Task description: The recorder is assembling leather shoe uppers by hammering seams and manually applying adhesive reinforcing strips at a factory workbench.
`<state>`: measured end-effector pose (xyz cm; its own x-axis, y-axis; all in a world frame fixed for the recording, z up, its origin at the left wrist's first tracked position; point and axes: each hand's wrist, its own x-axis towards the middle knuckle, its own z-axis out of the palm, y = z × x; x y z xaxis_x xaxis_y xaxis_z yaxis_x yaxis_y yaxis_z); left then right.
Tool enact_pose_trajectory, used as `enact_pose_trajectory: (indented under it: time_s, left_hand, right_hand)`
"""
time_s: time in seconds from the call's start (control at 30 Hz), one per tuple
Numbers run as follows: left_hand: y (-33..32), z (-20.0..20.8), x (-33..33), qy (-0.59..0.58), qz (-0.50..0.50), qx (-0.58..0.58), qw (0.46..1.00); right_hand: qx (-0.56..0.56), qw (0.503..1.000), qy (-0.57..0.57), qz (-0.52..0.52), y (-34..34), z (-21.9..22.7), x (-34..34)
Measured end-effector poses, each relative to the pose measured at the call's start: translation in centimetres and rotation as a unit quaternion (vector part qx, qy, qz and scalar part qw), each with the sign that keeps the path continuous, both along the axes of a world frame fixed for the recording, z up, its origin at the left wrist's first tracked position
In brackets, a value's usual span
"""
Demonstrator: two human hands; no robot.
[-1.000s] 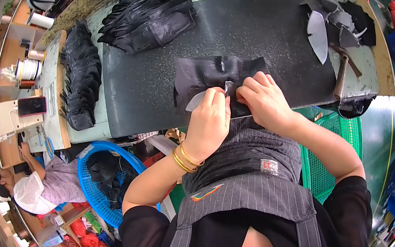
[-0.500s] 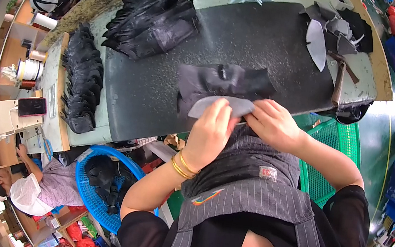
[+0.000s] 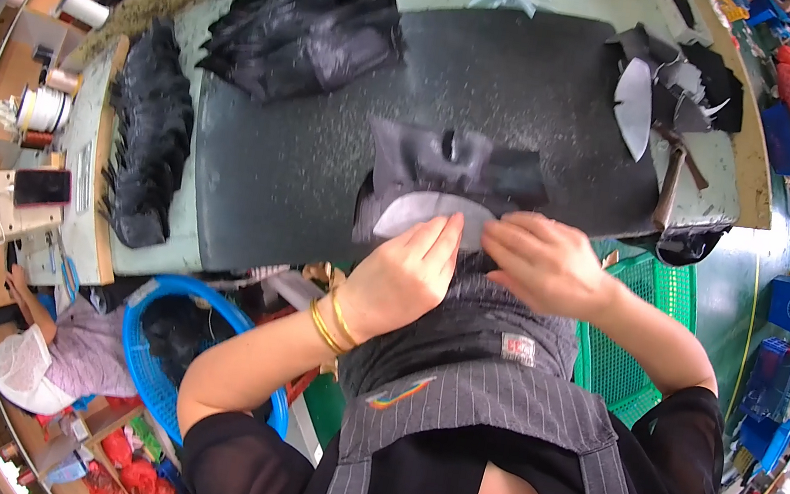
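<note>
A light grey, half-moon-shaped piece [image 3: 421,207] lies over a black leather-like piece [image 3: 457,165] at the near edge of the dark work mat. The black piece has a small slit in its middle. My left hand [image 3: 408,274] holds the grey piece near its middle, fingertips pressed together and thumb tucked below. At the grey piece's right end is my right hand [image 3: 546,265], its fingers closed together; they hide that end and what the thumb does.
Stacked black pieces [image 3: 309,33] fill the mat's far left; another row [image 3: 150,137] lies beside it. A grey pointed piece [image 3: 632,109], scraps and a hammer [image 3: 672,180] sit at the right. Blue [image 3: 161,366] and green baskets [image 3: 640,332] stand below. A co-worker [image 3: 78,344] sits at left.
The grey piece now lies flatter over the black piece. My right hand has turned more palm-down over its right end; my left fingers have drawn closer together. The whole view has shifted slightly.
</note>
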<state>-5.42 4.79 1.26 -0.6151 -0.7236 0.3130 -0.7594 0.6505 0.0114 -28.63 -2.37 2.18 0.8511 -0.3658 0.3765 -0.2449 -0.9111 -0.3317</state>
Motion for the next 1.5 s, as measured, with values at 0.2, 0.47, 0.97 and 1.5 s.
enact_pose_trajectory:
  time_s: [0.2,0.47,0.97,1.5]
  left_hand:
    - [0.5,-0.9,-0.1,0.105,0.046,0.016,0.993]
    - [-0.2,3.0,-0.8,0.192,0.078,0.175,0.963]
    - [-20.5,3.6,-0.5,0.629,0.161,0.426,0.630]
    - [2.0,-0.4,2.5,0.016,0.040,0.019,0.999]
  right_hand:
    - [0.242,0.947,-0.056,-0.203,-11.3,3.6,1.2]
    - [0.031,0.968,-0.017,-0.249,-26.8,-2.6,6.1]
    - [0.611,0.624,-0.463,-0.149,-15.4,2.5,1.0]
    - [0.316,0.914,-0.189,-0.169,1.6,2.1,7.7]
